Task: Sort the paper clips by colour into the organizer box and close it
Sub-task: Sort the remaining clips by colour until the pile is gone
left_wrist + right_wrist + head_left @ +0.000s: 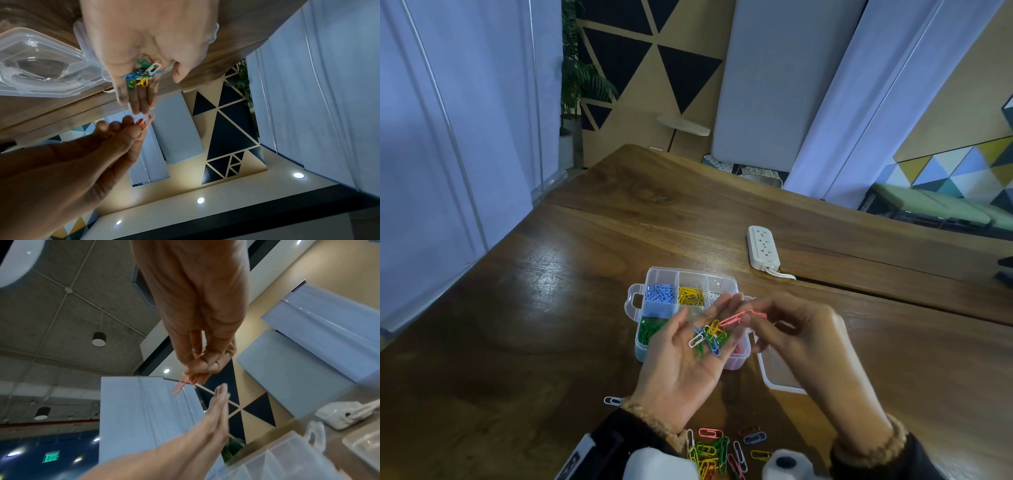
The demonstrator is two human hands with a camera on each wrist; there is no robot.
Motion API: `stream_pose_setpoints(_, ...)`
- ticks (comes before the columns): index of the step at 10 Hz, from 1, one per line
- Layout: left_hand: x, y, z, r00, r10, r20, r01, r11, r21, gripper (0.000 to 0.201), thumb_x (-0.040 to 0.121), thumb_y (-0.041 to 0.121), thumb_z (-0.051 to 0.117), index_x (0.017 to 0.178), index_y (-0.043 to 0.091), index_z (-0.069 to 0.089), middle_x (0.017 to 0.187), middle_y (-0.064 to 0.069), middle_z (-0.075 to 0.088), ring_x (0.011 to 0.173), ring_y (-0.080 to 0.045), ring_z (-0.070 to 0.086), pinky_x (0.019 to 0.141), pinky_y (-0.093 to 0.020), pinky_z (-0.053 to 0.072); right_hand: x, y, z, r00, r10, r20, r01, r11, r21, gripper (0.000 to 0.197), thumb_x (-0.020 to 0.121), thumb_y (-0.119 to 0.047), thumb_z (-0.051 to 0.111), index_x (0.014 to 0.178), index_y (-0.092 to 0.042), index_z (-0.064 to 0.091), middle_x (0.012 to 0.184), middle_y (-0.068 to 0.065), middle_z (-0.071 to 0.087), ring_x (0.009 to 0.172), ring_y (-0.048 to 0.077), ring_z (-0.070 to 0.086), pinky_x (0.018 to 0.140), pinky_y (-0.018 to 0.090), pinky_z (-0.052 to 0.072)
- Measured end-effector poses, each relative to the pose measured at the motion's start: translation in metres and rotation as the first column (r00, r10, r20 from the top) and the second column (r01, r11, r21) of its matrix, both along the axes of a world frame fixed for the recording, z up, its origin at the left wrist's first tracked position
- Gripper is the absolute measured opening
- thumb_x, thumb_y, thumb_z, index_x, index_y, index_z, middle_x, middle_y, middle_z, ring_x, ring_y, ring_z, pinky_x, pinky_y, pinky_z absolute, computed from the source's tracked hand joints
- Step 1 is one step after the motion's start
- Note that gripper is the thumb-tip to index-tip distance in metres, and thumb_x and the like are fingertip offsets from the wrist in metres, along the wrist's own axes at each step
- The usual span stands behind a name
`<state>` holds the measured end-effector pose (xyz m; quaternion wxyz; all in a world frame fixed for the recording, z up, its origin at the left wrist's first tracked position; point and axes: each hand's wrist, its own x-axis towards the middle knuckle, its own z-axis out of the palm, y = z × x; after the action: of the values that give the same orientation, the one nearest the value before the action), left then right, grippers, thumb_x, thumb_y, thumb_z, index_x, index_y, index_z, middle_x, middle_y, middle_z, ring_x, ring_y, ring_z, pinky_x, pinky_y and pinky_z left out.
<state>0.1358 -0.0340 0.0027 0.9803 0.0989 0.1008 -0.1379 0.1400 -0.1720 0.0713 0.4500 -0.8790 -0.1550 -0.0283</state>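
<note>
Palm-up, left hand (688, 356) cupping mixed clips (709, 337), fingers relaxed, right hand (804, 339) fingers pinching pink clips (743, 317)

Hands: two, the left hand (681, 363) and the right hand (804, 346).
Organizer boxes: one, the organizer box (654, 274).
Compartments in view: three along the far row; the near row is partly hidden by the hands, count cannot be told.
Detached lids: one, the clear lid (777, 377).
Pink clips pinched by the right hand: at least one, the pink paper clip (739, 317); exact number unclear.
Clips in the left palm: one small mixed cluster (709, 337); individual count unclear.
Clips on the table: one loose pile (719, 452) plus one stray white clip (613, 401).
Power strips: one, the white power strip (763, 247).
</note>
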Motion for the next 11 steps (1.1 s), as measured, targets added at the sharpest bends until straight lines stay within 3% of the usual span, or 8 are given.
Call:
stream_pose_setpoints(2, 0.010, 0.036, 0.000, 0.992, 0.112, 0.062, -0.108, 0.992, -0.064, 0.055, 0.102, 0.035, 0.031, 0.125, -0.009, 0.053, 0.126, -0.027, 0.059, 0.114, -0.038, 0.060, 0.092, -0.053, 0.045, 0.024, -0.005, 0.010, 0.999, -0.047, -0.004, 0.046, 0.982, -0.184, 0.009, 0.081, -0.012, 0.068, 0.073, -0.016, 0.067, 0.065, -0.005, 0.066, 0.045, -0.002, 0.057, 0.051, 0.007, 0.042)
stream_pose_setpoints(3, 0.016, 0.057, -0.002, 0.982, 0.168, 0.091, -0.160, 0.984, -0.080, 0.049, 0.096, 0.027, 0.041, 0.127, -0.009, 0.054, 0.130, -0.027, 0.055, 0.116, -0.038, 0.059, 0.092, -0.050, 0.050, 0.047, 0.003, -0.005, 1.000, -0.027, -0.003, 0.024, 0.921, -0.389, 0.006, 0.083, -0.012, 0.065, 0.078, -0.016, 0.067, 0.077, 0.002, 0.069, 0.056, 0.003, 0.058, 0.062, 0.015, 0.049)
stream_pose_setpoints(5, 0.015, 0.063, -0.002, 0.982, 0.185, 0.049, -0.185, 0.983, 0.003, 0.046, 0.100, 0.026, 0.031, 0.117, -0.004, 0.061, 0.124, -0.023, 0.061, 0.109, -0.033, 0.063, 0.087, -0.040, 0.052, 0.063, 0.019, -0.021, 0.980, 0.108, -0.167, -0.190, 0.761, -0.620, 0.016, 0.087, -0.010, 0.059, 0.101, -0.008, 0.068, 0.101, 0.003, 0.067, 0.075, 0.001, 0.051, 0.051, 0.001, 0.035)
stream_pose_setpoints(6, 0.013, 0.058, 0.000, 0.986, 0.156, 0.062, -0.160, 0.985, 0.071, 0.040, 0.095, 0.026, 0.040, 0.115, -0.001, 0.063, 0.123, -0.023, 0.062, 0.109, -0.033, 0.063, 0.089, -0.040, 0.051, 0.061, 0.019, -0.019, 0.972, 0.149, -0.183, -0.235, 0.701, -0.673, 0.020, 0.088, -0.007, 0.058, 0.105, -0.006, 0.068, 0.104, 0.005, 0.067, 0.085, 0.006, 0.058, 0.066, 0.004, 0.039)
stream_pose_setpoints(7, 0.012, 0.056, 0.001, 0.986, 0.120, 0.120, -0.130, 0.988, 0.079, 0.050, 0.072, 0.020, 0.063, 0.116, -0.004, 0.062, 0.124, -0.024, 0.061, 0.110, -0.035, 0.062, 0.091, -0.044, 0.049, 0.062, 0.016, -0.016, 0.976, 0.152, -0.155, -0.216, 0.716, -0.664, 0.020, 0.087, -0.002, 0.056, 0.102, -0.006, 0.069, 0.100, 0.005, 0.069, 0.075, 0.003, 0.054, 0.068, 0.005, 0.040)
stream_pose_setpoints(9, 0.013, 0.052, 0.000, 0.991, 0.117, 0.058, -0.121, 0.991, 0.064, 0.057, 0.099, 0.037, 0.032, 0.118, -0.010, 0.057, 0.126, -0.028, 0.058, 0.113, -0.036, 0.059, 0.088, -0.049, 0.047, 0.062, 0.016, -0.016, 0.978, 0.191, -0.086, -0.198, 0.706, -0.679, 0.018, 0.087, -0.005, 0.056, 0.098, -0.009, 0.070, 0.094, 0.002, 0.070, 0.073, 0.001, 0.051, 0.077, 0.012, 0.043)
stream_pose_setpoints(10, 0.012, 0.047, 0.003, 0.996, 0.076, 0.057, -0.081, 0.993, 0.087, 0.069, 0.094, 0.046, 0.033, 0.129, -0.010, 0.052, 0.128, -0.028, 0.057, 0.115, -0.037, 0.058, 0.089, -0.050, 0.047, 0.058, 0.015, -0.018, 0.980, 0.199, -0.002, -0.150, 0.735, -0.661, 0.017, 0.089, -0.010, 0.057, 0.100, -0.012, 0.069, 0.098, -0.001, 0.070, 0.083, 0.005, 0.059, 0.081, 0.012, 0.044)
stream_pose_setpoints(11, 0.011, 0.043, 0.004, 0.998, 0.045, 0.050, -0.049, 0.994, 0.098, 0.078, 0.083, 0.050, 0.039, 0.135, -0.007, 0.042, 0.131, -0.028, 0.054, 0.121, -0.039, 0.053, 0.093, -0.051, 0.043, 0.049, 0.016, -0.017, 0.942, 0.233, 0.244, -0.085, 0.863, -0.497, 0.012, 0.086, -0.011, 0.062, 0.094, -0.013, 0.070, 0.093, -0.003, 0.068, 0.081, 0.006, 0.060, 0.079, 0.021, 0.051)
